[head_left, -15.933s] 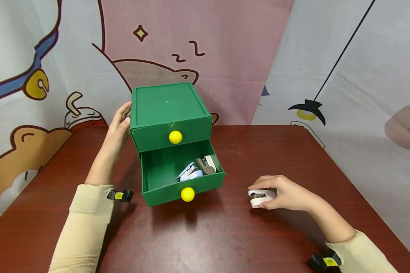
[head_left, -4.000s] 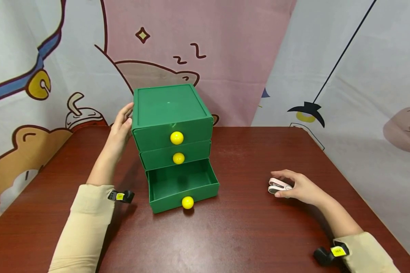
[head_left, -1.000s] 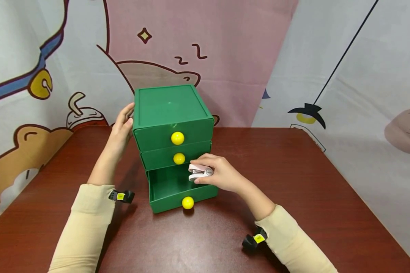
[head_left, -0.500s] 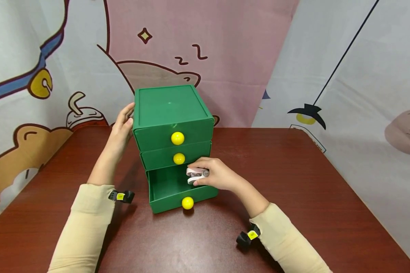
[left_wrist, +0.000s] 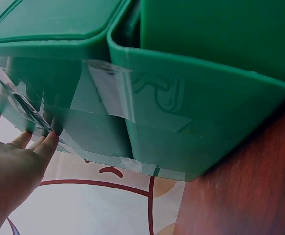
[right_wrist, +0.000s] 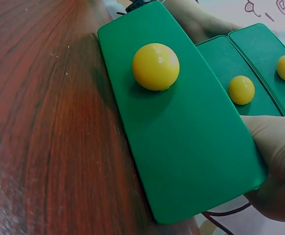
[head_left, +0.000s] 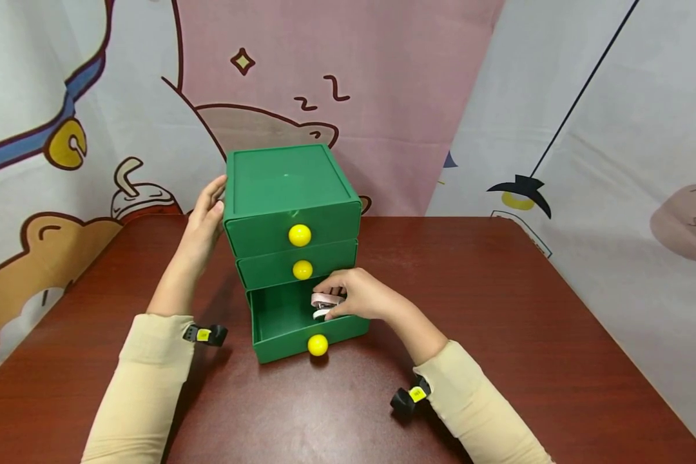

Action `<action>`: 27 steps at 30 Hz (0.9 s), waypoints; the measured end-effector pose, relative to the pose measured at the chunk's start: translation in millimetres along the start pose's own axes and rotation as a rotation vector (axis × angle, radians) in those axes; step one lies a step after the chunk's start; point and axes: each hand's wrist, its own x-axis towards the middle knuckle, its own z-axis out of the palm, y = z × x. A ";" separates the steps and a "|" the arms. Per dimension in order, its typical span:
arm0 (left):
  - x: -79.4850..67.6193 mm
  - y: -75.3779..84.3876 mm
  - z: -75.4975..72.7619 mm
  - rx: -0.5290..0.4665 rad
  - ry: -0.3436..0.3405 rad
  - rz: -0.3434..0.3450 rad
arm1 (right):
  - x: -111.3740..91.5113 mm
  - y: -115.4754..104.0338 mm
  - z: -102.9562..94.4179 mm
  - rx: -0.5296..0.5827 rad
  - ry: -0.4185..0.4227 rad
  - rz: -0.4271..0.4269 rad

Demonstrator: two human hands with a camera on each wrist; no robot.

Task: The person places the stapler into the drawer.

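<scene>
A green three-drawer cabinet (head_left: 290, 177) with round yellow knobs stands on the table. Its bottom drawer (head_left: 284, 346) is pulled out; the two above are closed. My right hand (head_left: 364, 295) reaches into the right part of that drawer and grips a small pale pink and white stapler (head_left: 323, 299) between thumb and fingers. In the right wrist view the drawer front (right_wrist: 186, 132) hides the stapler and most of the fingers. My left hand (head_left: 202, 222) rests its extended fingertips on the cabinet's left side, where the left wrist view shows clear tape (left_wrist: 113, 90).
The dark red-brown wooden table (head_left: 499, 322) extends around the cabinet. A cartoon-printed cloth (head_left: 406, 96) hangs behind it. Black wrist cameras sit at the left cuff (head_left: 156, 341) and right cuff (head_left: 449, 367).
Earlier the middle drawer stood open with several staplers inside; it is now closed and the bottom one open. The right hand brought the stapler from the right and lowered it into this drawer.
</scene>
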 end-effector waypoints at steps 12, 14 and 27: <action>0.9 -2.1 0.7 -0.025 0.010 0.013 | -5.3 -0.1 0.5 0.064 0.051 -0.026; 0.6 -2.0 0.9 -0.024 0.009 0.011 | -7.7 -0.3 1.3 0.089 0.076 -0.021; 0.7 -2.1 0.0 -0.018 0.010 0.013 | -29.9 -17.6 7.2 0.102 0.256 -0.192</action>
